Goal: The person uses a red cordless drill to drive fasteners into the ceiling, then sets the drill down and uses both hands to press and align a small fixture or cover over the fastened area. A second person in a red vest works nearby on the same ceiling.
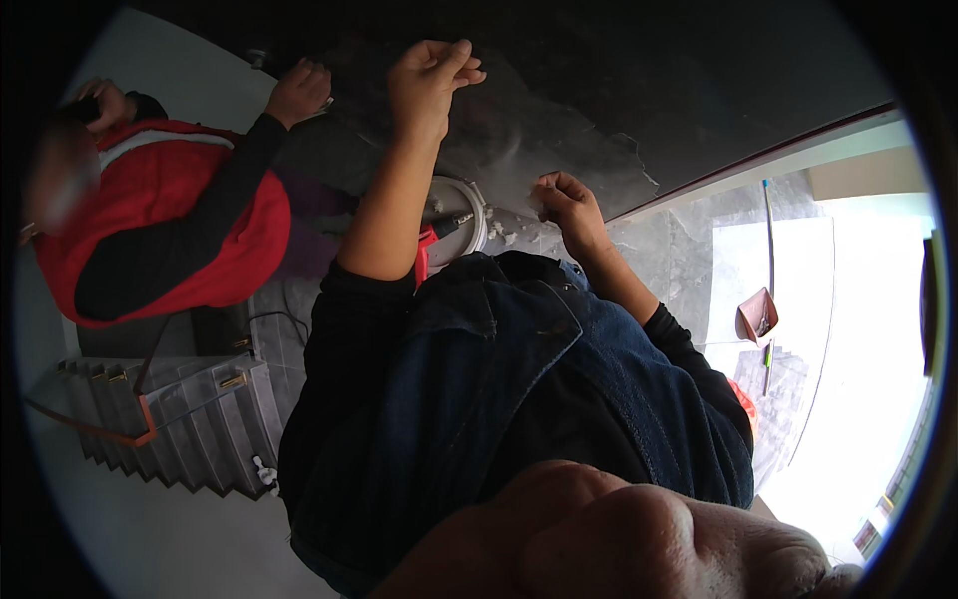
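My left hand (429, 88) is raised in front of a dark surface (619, 60), its thumb pressed against curled fingers. Whatever it may pinch is too small or hidden to make out. Lower and to the right, my right hand (572, 212) is also closed, with thumb and forefinger together and slightly blurred at the tips. I cannot tell what, if anything, is between them. Between my forearms stands a pale round bucket (483, 215) with a red-and-black power tool (425, 250) at it.
At the left a person in a red vest (190, 220) reaches one hand (299, 92) toward the dark surface. Grey stairs (185, 414) descend behind. White crumbs (501, 236) lie beside the bucket. A pinkish dustpan (757, 315) and a long pole (768, 230) are at the right.
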A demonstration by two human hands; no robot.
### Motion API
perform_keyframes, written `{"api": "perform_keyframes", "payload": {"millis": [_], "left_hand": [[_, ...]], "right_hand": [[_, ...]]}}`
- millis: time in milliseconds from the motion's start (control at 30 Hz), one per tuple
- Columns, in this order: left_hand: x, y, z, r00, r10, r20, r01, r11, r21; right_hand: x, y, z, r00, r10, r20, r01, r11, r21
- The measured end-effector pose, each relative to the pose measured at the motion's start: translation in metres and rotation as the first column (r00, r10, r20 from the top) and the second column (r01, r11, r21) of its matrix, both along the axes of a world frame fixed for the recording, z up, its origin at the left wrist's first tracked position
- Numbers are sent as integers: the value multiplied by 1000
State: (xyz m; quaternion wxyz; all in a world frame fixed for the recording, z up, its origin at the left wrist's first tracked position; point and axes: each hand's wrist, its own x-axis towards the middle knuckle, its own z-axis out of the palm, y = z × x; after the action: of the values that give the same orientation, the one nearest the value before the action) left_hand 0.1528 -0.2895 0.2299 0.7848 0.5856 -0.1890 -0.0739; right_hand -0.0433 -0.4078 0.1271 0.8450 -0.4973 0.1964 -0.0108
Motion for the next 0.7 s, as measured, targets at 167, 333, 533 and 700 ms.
{"api": "perform_keyframes", "payload": {"millis": [167, 333, 533, 700], "left_hand": [[-3, 1, -1, 1000, -21, -10, 21, 999, -24], [-4, 1, -1, 995, -36, -94, 31, 998, -57], [-4, 0, -3, 990, -33, -139, 20, 996, -92], [-8, -3, -4, 990, -28, -135, 11, 992, -123]], "right_hand": [[0, 2, 1, 1000, 0, 3, 0, 1000, -2], [1, 2, 1, 1000, 20, 11, -20, 1000, -2], [1, 1, -2, 1000, 21, -6, -21, 1000, -2], [1, 2, -1, 1000, 23, 0, -23, 1000, -8]]}}
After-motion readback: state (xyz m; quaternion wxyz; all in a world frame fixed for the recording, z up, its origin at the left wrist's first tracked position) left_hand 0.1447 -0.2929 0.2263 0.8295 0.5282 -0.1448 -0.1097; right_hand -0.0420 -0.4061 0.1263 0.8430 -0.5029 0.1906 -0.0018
